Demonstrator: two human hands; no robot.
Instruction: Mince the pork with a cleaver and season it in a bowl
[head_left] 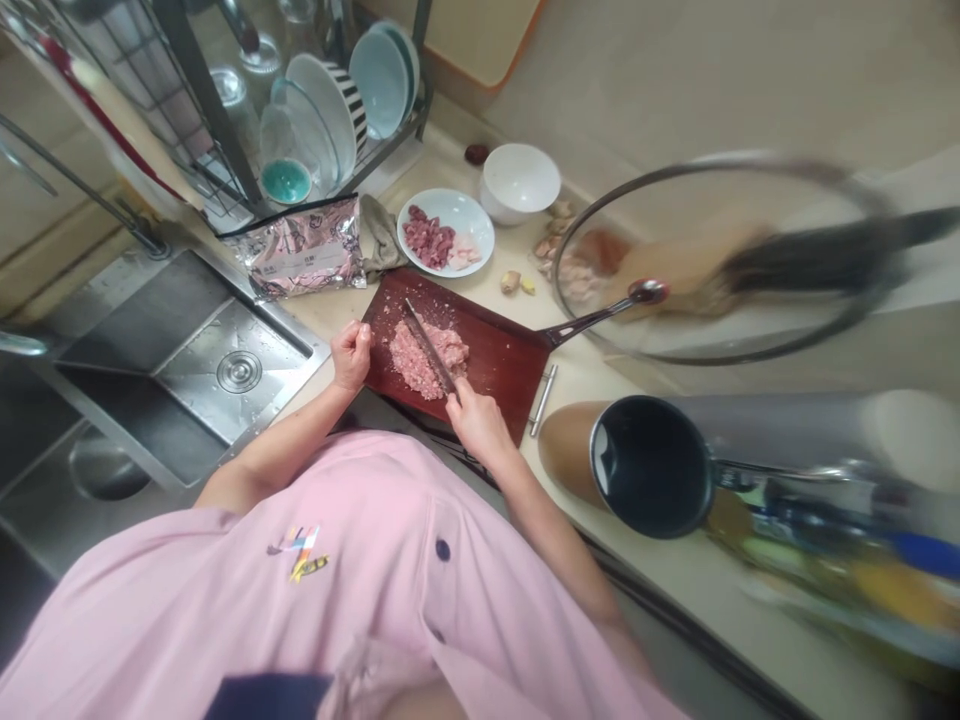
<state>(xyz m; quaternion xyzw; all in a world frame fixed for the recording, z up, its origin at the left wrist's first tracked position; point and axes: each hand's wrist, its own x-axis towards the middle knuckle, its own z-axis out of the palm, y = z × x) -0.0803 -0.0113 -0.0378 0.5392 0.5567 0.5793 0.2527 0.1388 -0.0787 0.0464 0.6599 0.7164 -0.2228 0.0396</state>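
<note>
A dark red-brown cutting board (499, 375) lies on the counter with a flat heap of minced meat (412, 362) on it. My right hand (478, 418) is wrapped round the handle of a kitchen knife (429, 346). The blade lies across the mince, its tip pointing to the far left corner of the board. My left hand (351, 355) is closed at the board's left edge, fingers curled against it. Behind the board, a white plate (484, 225) carries diced red meat (427, 240) and pale pieces (463, 252).
A steel sink (202, 365) is at left, below a dish rack (375, 170). Behind the board are a foil packet (300, 250), a white bowl (521, 183) and ginger pieces (511, 282). At right stand a large glass lid (675, 345), a spoon (592, 318) and a dark pot (652, 465).
</note>
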